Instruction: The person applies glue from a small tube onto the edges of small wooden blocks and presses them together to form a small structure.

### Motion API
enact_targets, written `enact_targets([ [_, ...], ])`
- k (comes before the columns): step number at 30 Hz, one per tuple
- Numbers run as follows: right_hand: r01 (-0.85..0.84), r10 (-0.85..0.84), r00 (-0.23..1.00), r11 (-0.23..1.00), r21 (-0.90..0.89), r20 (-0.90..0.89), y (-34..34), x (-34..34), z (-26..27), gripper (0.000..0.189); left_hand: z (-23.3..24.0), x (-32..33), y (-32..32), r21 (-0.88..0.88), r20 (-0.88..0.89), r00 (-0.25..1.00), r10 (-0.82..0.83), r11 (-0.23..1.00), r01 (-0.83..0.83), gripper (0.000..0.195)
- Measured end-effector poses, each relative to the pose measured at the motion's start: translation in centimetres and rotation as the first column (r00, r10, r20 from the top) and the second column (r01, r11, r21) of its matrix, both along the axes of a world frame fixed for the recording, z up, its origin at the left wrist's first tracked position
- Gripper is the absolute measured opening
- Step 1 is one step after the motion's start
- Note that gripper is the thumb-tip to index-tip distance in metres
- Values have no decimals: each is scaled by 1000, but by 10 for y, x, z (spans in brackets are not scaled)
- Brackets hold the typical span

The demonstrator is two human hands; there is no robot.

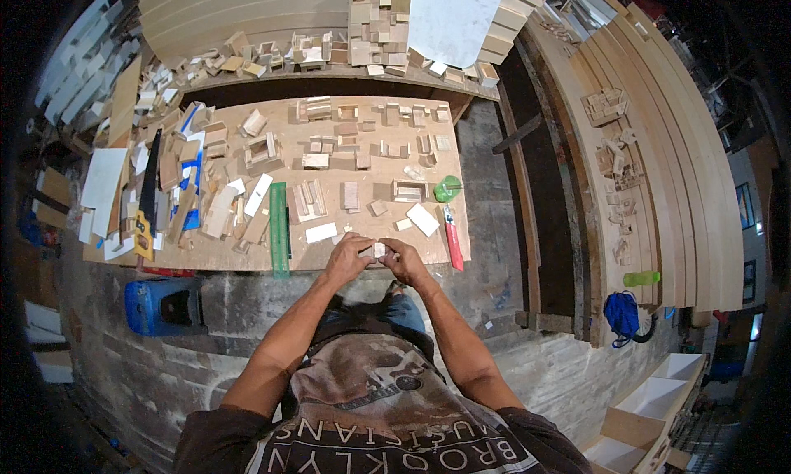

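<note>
My left hand (350, 258) and my right hand (403, 261) meet at the near edge of a plywood table (371, 248), pinching a small pale wooden piece (379, 250) between their fingertips. Just beyond my left hand lies a white rectangular piece (321, 232). Past my right hand are another white piece (422, 219) and a small wood block (403, 225). A red utility knife (453, 239) rests at the right edge, below a green container (447, 189). To the left lie a green ruler (279, 230) and a handsaw (147, 196). Small wooden box-like assemblies (410, 191) stand in loose rows.
Wood offcuts (216, 208) crowd the table's left side. A shelf (334, 71) with more small wooden pieces runs behind it. Long boards (673, 165) lie on a rack at the right. A blue plastic container (162, 307) stands on the floor at the left.
</note>
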State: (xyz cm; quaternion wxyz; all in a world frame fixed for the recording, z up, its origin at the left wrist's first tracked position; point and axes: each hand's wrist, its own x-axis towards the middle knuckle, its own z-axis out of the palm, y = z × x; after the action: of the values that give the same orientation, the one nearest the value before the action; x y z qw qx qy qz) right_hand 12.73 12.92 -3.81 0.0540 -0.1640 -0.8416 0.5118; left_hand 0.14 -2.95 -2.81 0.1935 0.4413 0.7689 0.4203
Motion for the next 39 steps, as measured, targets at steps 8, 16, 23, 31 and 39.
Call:
enact_targets([
  [8, -16, 16, 1000, 999, 36, -1, -3, 0, 10, 40, -8, -2, 1, 10, 31, 1000, 7, 1000, -7, 47],
  [16, 2, -1, 1000, 999, 35, -31, -6, 1, 6, 38, -11, -3, -1, 41, 152, 988, 22, 999, -28, 49],
  [23, 2, -1, 999, 1000, 29, -34, -6, 1, 8, 40, -4, -3, -1, 3, 192, 981, 26, 1000, -27, 48],
  [31, 1, 0, 999, 1000, 29, -33, -6, 2, 4, 41, -4, -3, -1, -17, 208, 978, 30, 999, -28, 49],
  [39, -12, 12, 1000, 1000, 23, 10, -2, 0, 4, 40, -5, -6, 1, -14, 166, 986, -1, 1000, 3, 50],
])
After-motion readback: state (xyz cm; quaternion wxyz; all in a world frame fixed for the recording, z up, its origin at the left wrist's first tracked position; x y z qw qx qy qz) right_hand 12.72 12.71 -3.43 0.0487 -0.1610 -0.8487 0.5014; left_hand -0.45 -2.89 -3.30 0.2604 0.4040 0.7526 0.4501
